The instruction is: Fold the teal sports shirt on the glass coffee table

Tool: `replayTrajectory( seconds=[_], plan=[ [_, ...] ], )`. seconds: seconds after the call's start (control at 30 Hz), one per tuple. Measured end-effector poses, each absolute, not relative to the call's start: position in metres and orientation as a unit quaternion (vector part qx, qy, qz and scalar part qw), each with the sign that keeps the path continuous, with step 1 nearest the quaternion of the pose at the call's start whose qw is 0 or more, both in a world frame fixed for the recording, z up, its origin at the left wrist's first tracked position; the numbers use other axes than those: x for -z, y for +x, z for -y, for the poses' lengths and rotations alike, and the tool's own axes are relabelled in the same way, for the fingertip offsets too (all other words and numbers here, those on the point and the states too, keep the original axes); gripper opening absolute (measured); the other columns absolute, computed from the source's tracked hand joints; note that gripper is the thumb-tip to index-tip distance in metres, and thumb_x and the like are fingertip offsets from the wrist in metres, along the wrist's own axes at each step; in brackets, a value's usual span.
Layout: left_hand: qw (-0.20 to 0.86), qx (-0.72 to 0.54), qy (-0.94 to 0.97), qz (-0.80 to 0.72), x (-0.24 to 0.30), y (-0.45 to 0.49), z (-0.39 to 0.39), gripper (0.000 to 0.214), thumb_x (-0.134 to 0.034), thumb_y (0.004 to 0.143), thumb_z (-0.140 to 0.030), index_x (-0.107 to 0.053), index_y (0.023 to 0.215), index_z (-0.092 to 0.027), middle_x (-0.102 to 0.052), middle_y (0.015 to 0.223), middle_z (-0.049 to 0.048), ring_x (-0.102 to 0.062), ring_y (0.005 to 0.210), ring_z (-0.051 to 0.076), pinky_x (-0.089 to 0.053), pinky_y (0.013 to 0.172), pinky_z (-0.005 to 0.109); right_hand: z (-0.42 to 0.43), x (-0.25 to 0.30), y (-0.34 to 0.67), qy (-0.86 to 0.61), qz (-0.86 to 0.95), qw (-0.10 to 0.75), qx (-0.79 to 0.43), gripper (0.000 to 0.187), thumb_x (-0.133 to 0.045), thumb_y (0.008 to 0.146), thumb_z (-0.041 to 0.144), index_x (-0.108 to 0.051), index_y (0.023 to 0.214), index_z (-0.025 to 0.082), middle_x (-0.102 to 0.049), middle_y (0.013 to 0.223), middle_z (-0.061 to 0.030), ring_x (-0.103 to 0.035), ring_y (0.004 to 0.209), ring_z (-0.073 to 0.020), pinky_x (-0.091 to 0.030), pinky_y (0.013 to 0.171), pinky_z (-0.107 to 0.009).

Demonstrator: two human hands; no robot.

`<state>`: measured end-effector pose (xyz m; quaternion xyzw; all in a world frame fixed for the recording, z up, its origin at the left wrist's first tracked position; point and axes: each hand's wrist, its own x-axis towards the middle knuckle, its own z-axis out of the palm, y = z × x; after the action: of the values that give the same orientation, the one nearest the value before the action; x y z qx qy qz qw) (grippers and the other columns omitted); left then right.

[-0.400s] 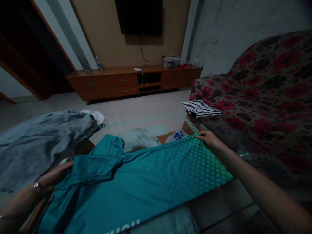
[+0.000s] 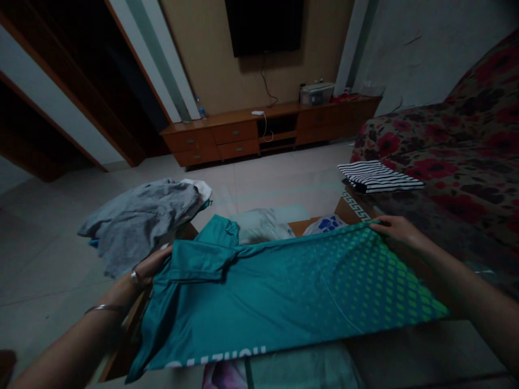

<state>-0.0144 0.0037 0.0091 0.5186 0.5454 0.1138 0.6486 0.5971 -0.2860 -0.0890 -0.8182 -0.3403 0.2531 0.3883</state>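
A teal T-shirt (image 2: 259, 292) with a green dotted fade toward its hem is stretched sideways in front of me, folded along its length. Near the shoulder and sleeve, my left hand (image 2: 156, 259) grips it, with the fingertips partly hidden by the cloth. At the hem's far corner my right hand (image 2: 395, 227) pinches the fabric between thumb and fingers. One short sleeve lies over the shirt's body, and pale lettering shows along the near edge. Under the shirt are a glass-topped table (image 2: 417, 346) and a light green cloth (image 2: 304, 370).
Grey clothing (image 2: 141, 216) lies heaped at the left. A folded black-and-white striped garment (image 2: 379, 177) rests at the right, by a floral sofa (image 2: 438, 140). Plastic bags (image 2: 263, 226) sit beyond the shirt. A wooden TV cabinet (image 2: 235, 141) stands along the far wall.
My view has swung left, so the scene sits further right. Both hands still hold the teal shirt, and its near edge has lifted, showing more of the cloth beneath.
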Motion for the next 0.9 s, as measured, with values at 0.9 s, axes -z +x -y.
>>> replayTrajectory(
  seconds=[0.9],
  plan=[
    [0.474,-0.083,0.688,-0.543,0.027,0.01,-0.055,0.055,-0.059,0.065,-0.068,-0.066,0.093,-0.021,-0.074,0.092,0.0012,-0.066,0.096,0.026,-0.051,0.088,0.039,0.274,0.082,0.574,-0.903,0.37,0.218,-0.013,0.034,-0.058,0.082,0.045,-0.069,0.096,0.017,-0.07,0.094,-0.0109,-0.063,0.086,-0.0227,-0.045,0.076,-0.029]
  ],
)
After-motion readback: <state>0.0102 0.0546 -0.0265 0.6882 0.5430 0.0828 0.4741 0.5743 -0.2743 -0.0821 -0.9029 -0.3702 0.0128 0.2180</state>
